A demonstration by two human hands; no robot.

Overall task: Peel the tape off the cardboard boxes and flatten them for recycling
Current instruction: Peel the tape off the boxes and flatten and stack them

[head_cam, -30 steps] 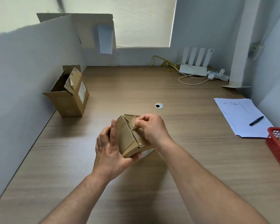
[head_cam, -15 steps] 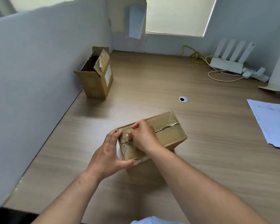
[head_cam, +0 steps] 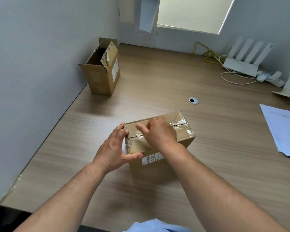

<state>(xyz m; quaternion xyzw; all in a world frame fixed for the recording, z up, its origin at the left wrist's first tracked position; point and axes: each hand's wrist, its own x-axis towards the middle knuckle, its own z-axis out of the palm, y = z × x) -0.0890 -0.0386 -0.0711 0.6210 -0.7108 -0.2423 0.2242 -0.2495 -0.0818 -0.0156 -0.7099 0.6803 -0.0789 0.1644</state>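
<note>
A small taped cardboard box (head_cam: 182, 141) rests on the wooden desk (head_cam: 157, 77) in front of me, a white label on its near side. Clear tape (head_cam: 181, 123) runs along its top seam, wrinkled at the right end. My left hand (head_cam: 114, 148) grips the box's left end, thumb on the near face. My right hand (head_cam: 159, 133) lies on the top, fingertips pinching at the tape near the left end; whether tape is lifted is hidden by the fingers. A second, opened cardboard box (head_cam: 102, 71) stands by the left wall with flaps up.
A white partition wall (head_cam: 32, 72) runs along the desk's left edge. A cable hole (head_cam: 193, 100) sits behind the box. A white router (head_cam: 241, 64) with cables is at the back right. Sheets of paper (head_cam: 283, 131) lie at the right edge.
The box went from tilted up in both hands to resting flat on the desk. My view shifted left and down. My right hand stays at the tape on top.
</note>
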